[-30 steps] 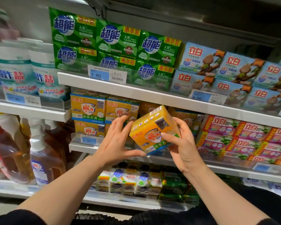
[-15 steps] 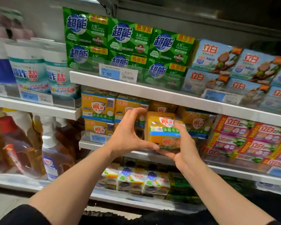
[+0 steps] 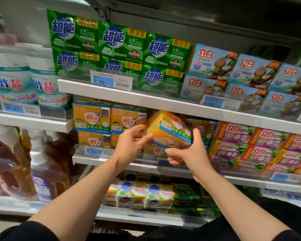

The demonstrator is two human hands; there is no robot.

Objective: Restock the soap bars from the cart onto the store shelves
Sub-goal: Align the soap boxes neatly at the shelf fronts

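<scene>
A person's two hands hold a yellow soap pack (image 3: 170,131) tilted at the front edge of the middle shelf (image 3: 101,158), just under the shelf above. The left hand (image 3: 130,145) grips its left end, thumb against the lower corner; the right hand (image 3: 189,153) cups its right end and underside, fingers curled beneath. Matching yellow packs (image 3: 92,117) stand stacked just left of it, others partly hidden behind.
</scene>
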